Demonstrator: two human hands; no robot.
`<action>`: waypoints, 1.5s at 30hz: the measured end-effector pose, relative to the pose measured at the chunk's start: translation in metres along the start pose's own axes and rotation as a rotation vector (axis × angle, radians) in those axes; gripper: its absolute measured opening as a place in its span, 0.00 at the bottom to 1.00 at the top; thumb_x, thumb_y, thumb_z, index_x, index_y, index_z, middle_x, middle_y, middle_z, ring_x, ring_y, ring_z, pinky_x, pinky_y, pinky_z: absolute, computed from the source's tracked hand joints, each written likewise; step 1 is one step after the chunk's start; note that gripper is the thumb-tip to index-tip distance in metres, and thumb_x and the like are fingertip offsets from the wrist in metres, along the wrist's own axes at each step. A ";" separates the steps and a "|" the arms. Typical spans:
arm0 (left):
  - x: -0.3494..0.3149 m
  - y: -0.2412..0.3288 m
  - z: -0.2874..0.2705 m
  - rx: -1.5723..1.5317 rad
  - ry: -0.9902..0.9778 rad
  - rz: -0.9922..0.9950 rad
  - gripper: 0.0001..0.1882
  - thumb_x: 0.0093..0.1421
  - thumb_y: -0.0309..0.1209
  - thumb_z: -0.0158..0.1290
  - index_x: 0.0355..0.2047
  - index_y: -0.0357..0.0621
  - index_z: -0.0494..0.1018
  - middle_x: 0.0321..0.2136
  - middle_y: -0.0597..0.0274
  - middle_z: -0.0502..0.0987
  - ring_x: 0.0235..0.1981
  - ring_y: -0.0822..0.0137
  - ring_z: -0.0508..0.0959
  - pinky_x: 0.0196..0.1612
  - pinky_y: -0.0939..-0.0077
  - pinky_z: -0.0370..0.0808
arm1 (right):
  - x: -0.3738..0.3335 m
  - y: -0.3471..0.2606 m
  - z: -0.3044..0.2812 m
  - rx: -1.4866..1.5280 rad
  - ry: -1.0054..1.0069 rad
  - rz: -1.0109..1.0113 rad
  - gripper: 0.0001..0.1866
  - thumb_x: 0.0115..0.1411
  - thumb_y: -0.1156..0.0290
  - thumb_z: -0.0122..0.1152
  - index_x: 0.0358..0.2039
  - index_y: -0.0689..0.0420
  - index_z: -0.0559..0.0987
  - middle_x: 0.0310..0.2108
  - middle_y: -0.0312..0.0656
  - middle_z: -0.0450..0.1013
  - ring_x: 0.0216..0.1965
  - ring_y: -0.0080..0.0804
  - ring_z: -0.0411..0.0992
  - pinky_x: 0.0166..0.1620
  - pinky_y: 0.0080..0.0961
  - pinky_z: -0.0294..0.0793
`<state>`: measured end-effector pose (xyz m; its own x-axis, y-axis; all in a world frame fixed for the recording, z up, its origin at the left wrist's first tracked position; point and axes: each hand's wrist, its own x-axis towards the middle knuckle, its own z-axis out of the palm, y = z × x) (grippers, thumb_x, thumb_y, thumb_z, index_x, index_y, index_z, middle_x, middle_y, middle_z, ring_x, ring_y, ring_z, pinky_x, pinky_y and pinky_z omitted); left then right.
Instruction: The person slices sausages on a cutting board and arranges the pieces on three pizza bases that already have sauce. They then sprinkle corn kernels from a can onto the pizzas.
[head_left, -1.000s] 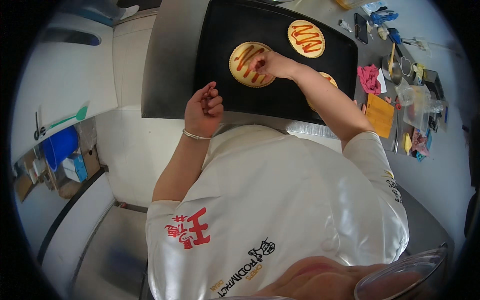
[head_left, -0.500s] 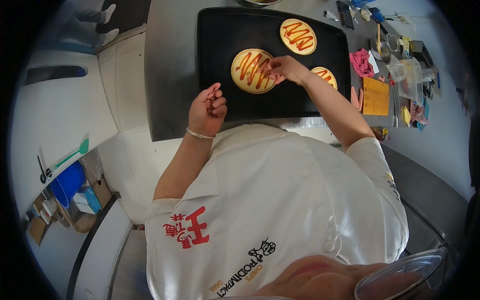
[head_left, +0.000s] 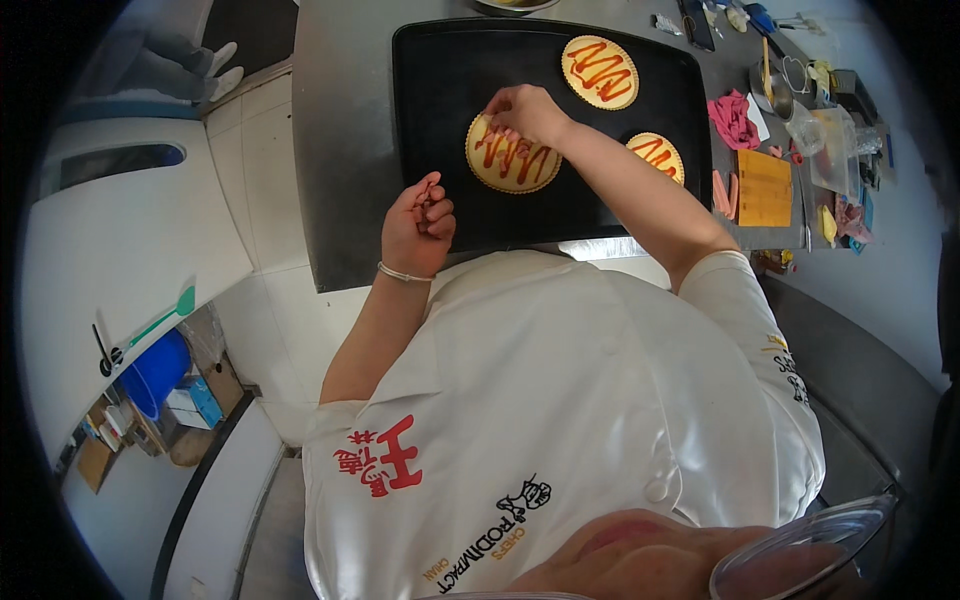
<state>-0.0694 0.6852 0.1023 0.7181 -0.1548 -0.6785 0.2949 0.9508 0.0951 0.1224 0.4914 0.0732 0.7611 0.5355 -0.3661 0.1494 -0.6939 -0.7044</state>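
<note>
A black baking tray lies on a steel counter in front of me. On it are three round pastry bases with red sauce zigzags: one nearest me, one at the far side and one at the right, partly hidden by my forearm. My right hand rests over the near base's upper left edge, fingertips pinched down on pink strips lying on the sauce. My left hand hovers at the tray's near left corner, fingers curled around what look like small pink strips.
Right of the tray lie more pink strips, an orange board, a pink cloth, a clear bag and small utensils. A blue bucket stands on the floor at lower left. A clear lid edge shows at the bottom right.
My right hand has shifted left across the near base to its upper left edge. My left hand has stayed curled by the tray's near edge. My head has moved slightly.
</note>
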 end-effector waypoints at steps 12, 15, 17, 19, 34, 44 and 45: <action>0.007 -0.001 -0.001 0.032 -0.022 -0.029 0.07 0.69 0.29 0.47 0.41 0.41 0.73 0.26 0.67 0.70 0.19 0.77 0.63 0.18 0.85 0.59 | -0.041 0.017 -0.012 0.194 0.087 0.132 0.11 0.61 0.72 0.64 0.43 0.61 0.82 0.33 0.43 0.81 0.30 0.28 0.80 0.35 0.24 0.79; 0.009 -0.001 -0.002 0.012 -0.019 -0.064 0.08 0.68 0.29 0.46 0.41 0.40 0.74 0.26 0.65 0.73 0.19 0.75 0.64 0.18 0.83 0.60 | -0.030 0.026 -0.028 0.074 0.110 0.180 0.12 0.62 0.65 0.64 0.42 0.57 0.83 0.35 0.46 0.81 0.35 0.36 0.80 0.41 0.30 0.78; 0.012 -0.001 -0.003 0.029 -0.061 -0.068 0.08 0.68 0.29 0.45 0.41 0.41 0.74 0.26 0.65 0.73 0.19 0.75 0.64 0.18 0.83 0.60 | -0.026 0.028 -0.030 -0.034 0.105 0.173 0.14 0.62 0.60 0.63 0.42 0.55 0.84 0.36 0.48 0.81 0.39 0.42 0.80 0.45 0.34 0.77; 0.012 -0.001 -0.002 0.038 -0.085 -0.068 0.09 0.68 0.29 0.45 0.41 0.41 0.74 0.26 0.65 0.73 0.19 0.75 0.64 0.18 0.83 0.60 | -0.023 0.031 -0.026 -0.126 0.116 0.121 0.17 0.63 0.55 0.62 0.43 0.55 0.84 0.37 0.50 0.81 0.40 0.45 0.79 0.46 0.36 0.77; 0.003 -0.005 0.008 0.072 -0.012 -0.025 0.08 0.70 0.30 0.45 0.41 0.42 0.72 0.25 0.68 0.69 0.19 0.76 0.63 0.18 0.85 0.60 | -0.016 0.042 -0.024 -0.069 0.148 0.129 0.15 0.62 0.57 0.62 0.40 0.55 0.85 0.36 0.50 0.81 0.40 0.47 0.79 0.47 0.37 0.77; 0.009 -0.004 0.000 0.049 -0.035 -0.041 0.08 0.69 0.30 0.46 0.41 0.41 0.73 0.25 0.66 0.71 0.19 0.75 0.63 0.18 0.83 0.59 | -0.046 0.066 -0.019 0.084 0.206 0.142 0.17 0.65 0.58 0.61 0.42 0.60 0.83 0.36 0.50 0.80 0.40 0.43 0.79 0.46 0.32 0.76; 0.008 -0.003 -0.001 0.046 -0.035 -0.044 0.08 0.68 0.29 0.47 0.41 0.41 0.74 0.26 0.65 0.72 0.19 0.75 0.63 0.18 0.83 0.59 | -0.048 0.066 -0.018 0.094 0.195 0.159 0.17 0.65 0.58 0.61 0.43 0.60 0.82 0.36 0.49 0.80 0.40 0.41 0.79 0.46 0.32 0.76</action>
<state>-0.0652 0.6812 0.0961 0.7251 -0.2061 -0.6570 0.3545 0.9298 0.0995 0.1074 0.4114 0.0549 0.8788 0.3141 -0.3591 -0.0344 -0.7090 -0.7044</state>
